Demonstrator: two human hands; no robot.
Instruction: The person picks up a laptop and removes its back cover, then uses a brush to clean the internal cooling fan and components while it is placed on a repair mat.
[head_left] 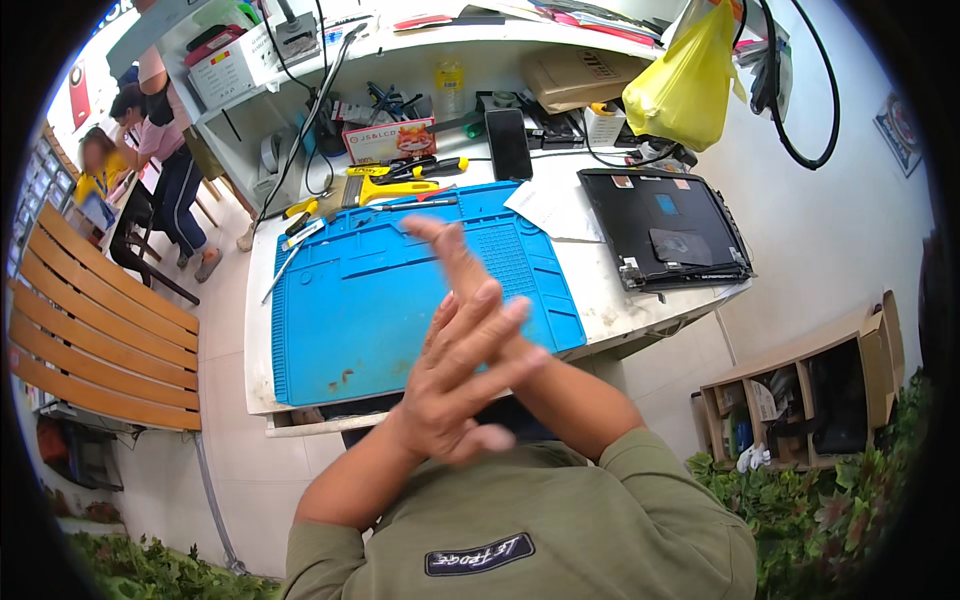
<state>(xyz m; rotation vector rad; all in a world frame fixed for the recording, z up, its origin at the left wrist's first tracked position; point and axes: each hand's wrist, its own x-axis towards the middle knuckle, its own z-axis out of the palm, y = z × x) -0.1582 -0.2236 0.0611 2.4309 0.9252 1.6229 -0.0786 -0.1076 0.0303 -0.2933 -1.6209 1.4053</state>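
Note:
My left hand (pixel 455 375) is raised over the blue silicone work mat (pixel 340 310), in front of my right hand (pixel 460 262) and against it, its fingers spread. My right hand is partly hidden behind it, with blurred fingers stretched upward. I see no object in either hand. Along the mat's back edge lie yellow-handled tools (pixel 395 188), a white-and-black cutter (pixel 303 232) and a white paper (pixel 555 210). To the right sits a black laptop part (pixel 655 230) on the white desk (pixel 610 315).
A shelf (pixel 480 28), a phone (pixel 508 142) and a yellow bag (pixel 680 85) are at the back. A wooden slatted chair (pixel 100 330) stands left, near two people (pixel 165 150) (pixel 100 170) at another table. A cardboard box (pixel 800 390) and artificial leaves (pixel 760 530) are at right.

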